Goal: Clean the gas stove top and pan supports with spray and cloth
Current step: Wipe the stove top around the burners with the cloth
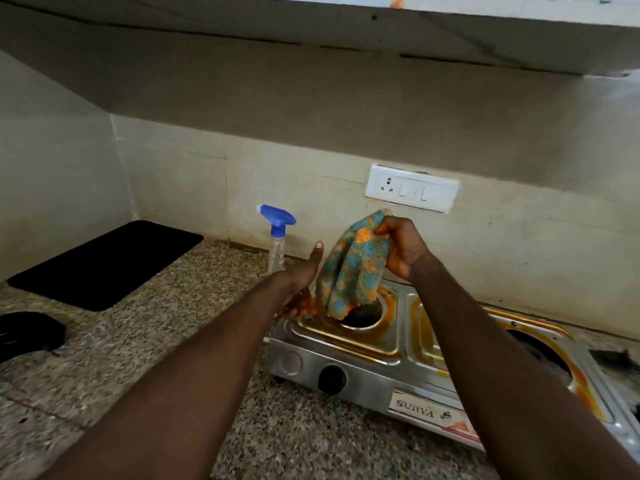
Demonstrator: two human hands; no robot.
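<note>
A steel two-burner gas stove (388, 344) stands on the granite counter, its top stained orange. No pan supports sit on the burners. My right hand (401, 247) holds up a blue and orange cloth (353, 268) by its top corner, and the cloth hangs over the left burner (363, 315). My left hand (304, 278) is beside the cloth's lower left edge, thumb raised, fingers curled at the cloth's bottom; whether it grips the cloth is unclear. A clear spray bottle (277, 237) with a blue trigger stands behind the left hand, against the wall.
A black mat (107, 265) lies on the counter at the left, with a dark round object (27, 334) at the left edge. A white socket and switch plate (412, 192) is on the wall above the stove. A black knob (331, 380) is on the stove's front.
</note>
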